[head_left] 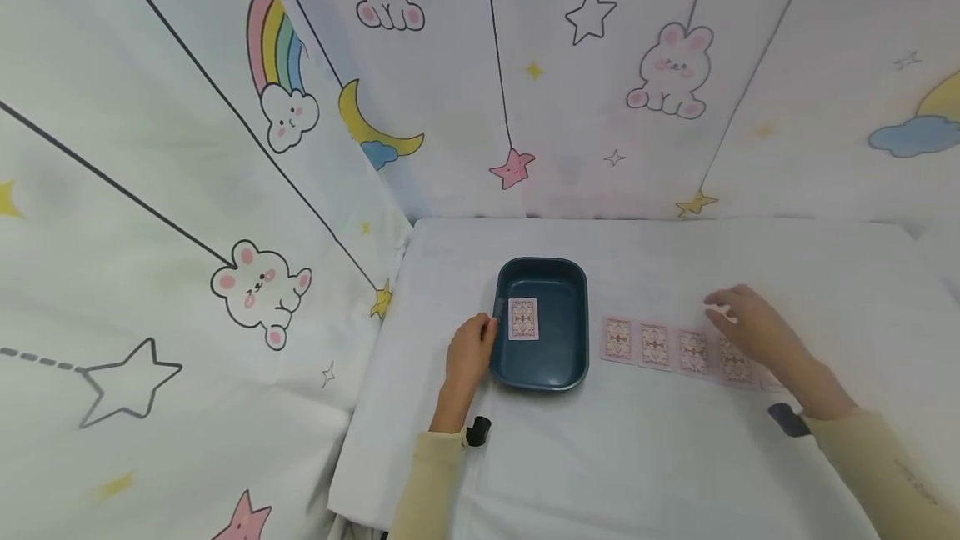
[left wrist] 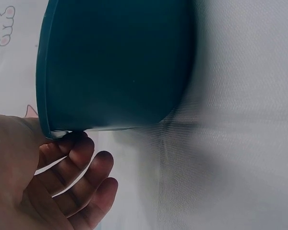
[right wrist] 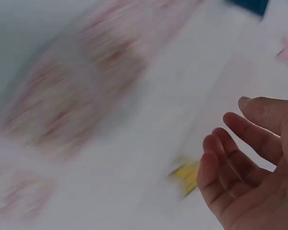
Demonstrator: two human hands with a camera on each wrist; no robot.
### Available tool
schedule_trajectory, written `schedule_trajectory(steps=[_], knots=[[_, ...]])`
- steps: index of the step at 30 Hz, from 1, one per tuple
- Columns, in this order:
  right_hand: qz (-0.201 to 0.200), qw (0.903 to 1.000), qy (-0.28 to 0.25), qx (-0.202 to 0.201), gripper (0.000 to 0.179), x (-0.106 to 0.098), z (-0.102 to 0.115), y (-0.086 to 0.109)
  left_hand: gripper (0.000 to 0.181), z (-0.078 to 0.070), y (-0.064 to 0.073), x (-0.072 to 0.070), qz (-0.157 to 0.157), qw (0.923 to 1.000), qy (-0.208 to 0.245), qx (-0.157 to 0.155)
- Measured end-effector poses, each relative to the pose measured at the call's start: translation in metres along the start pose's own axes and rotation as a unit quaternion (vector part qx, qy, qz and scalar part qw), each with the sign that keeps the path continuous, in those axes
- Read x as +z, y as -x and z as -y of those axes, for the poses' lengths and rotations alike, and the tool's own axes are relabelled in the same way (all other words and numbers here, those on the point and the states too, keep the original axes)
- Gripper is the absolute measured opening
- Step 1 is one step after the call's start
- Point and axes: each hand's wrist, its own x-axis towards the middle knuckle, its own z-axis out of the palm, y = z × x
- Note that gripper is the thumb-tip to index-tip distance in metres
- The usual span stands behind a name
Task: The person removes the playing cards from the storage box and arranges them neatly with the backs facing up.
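Observation:
A dark blue-green rectangular tray [head_left: 551, 369] sits on the white table, with one patterned playing card [head_left: 523, 319] lying back up in its left half. At the tray's left side, my left hand [head_left: 471, 348] grips the rim; in the left wrist view the fingers [left wrist: 81, 153] curl under the edge, while the thumb is hidden. Over the right part of a row of face-down playing cards [head_left: 655, 346], my right hand [head_left: 757, 332] hovers. Its fingers are loosely bent and nothing lies between thumb and fingertips [right wrist: 211, 143]. The hand and wrist partly cover the rightmost cards.
The white-covered table [head_left: 615, 457] meets a cloth backdrop [head_left: 450, 107] printed with cartoon animals and stars at its back and left. Dark wrist cameras sit by the left sleeve [head_left: 435, 473] and the right sleeve [head_left: 877, 465].

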Motion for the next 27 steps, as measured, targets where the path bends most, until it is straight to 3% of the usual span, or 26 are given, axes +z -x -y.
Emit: schedule_trajectory(steps=[7,12,17,21,24,27], knots=[[0.048,0.9934,0.035,-0.099,0.035,0.023,0.136,-0.08,0.03,-0.002,0.0,-0.001,-0.002,1.0,0.0,-0.001],[0.115,0.9783,0.094,-0.144,0.041,0.058,0.196,-0.12,0.029,-0.002,0.0,-0.002,-0.006,1.0,-0.003,0.003],[0.179,0.9573,0.166,-0.155,0.045,0.097,0.213,-0.143,0.029,-0.004,-0.001,-0.002,-0.006,0.9999,-0.007,0.006],[0.204,0.944,0.215,-0.144,0.064,0.121,0.213,-0.146,0.029,-0.004,-0.001,-0.002,0.0,0.9999,-0.012,0.0],[0.202,0.9383,0.242,-0.142,0.079,0.132,0.214,-0.145,0.029,-0.004,0.0,-0.002,0.003,0.9999,-0.014,-0.003],[0.19,0.9408,0.246,-0.135,0.085,0.137,0.216,-0.144,0.03,-0.002,0.0,-0.002,-0.003,0.9999,-0.016,0.001]])
